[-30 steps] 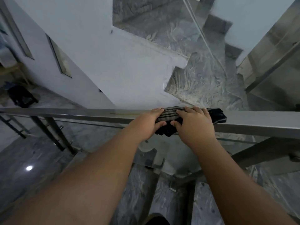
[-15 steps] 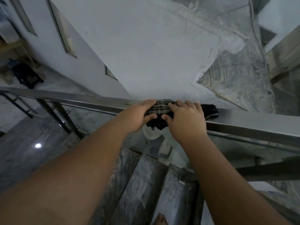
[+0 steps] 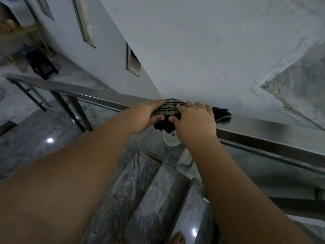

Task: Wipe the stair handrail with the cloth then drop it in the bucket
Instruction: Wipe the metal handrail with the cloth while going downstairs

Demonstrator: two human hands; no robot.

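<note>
A dark striped cloth point(image 3: 169, 108) lies draped over the flat steel handrail point(image 3: 263, 127), which slopes from upper left down to the right. My left hand point(image 3: 146, 117) presses on the cloth's left part, thumb under the rail's near side. My right hand point(image 3: 193, 118) covers its right part, and a dark end of the cloth point(image 3: 222, 113) sticks out beyond the fingers. Part of the cloth hangs below the rail between my thumbs. No bucket is in view.
Grey marble stair treads point(image 3: 154, 196) descend below me, with a bare foot point(image 3: 177, 239) at the bottom edge. A glass panel point(image 3: 255, 171) and steel posts point(image 3: 77, 113) carry the rail. A white wall point(image 3: 202, 50) rises beyond. A dark stool point(image 3: 42, 65) stands on the lower floor at left.
Both hands and the cloth have slid along the rail towards the lower end as I stepped down; the view has tilted so the rail slopes more and more treads show below.
</note>
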